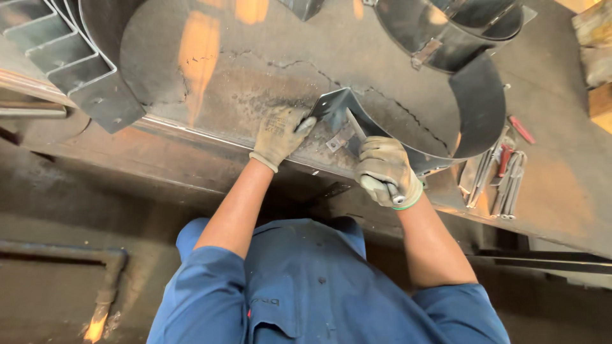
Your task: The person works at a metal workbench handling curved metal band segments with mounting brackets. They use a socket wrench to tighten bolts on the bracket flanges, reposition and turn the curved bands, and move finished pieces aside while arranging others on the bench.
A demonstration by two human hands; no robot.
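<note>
A curved dark sheet-metal band [475, 108] stands on edge on the steel work table [268, 57], with one end near the table's front edge. My left hand [280, 135], in a worn grey glove, presses its fingers against that end of the band. My right hand [384, 171], also gloved, is closed around the handle of a flat metal file [354, 127] whose blade lies across the band's end, next to a small metal tab [340, 140] fixed on the band.
More curved metal bands [459, 28] stand at the table's back right. Stepped metal brackets [60, 54] sit at the back left. Several hand tools with red grips [507, 169] lie at the right. Wooden blocks [596, 60] are at the far right edge.
</note>
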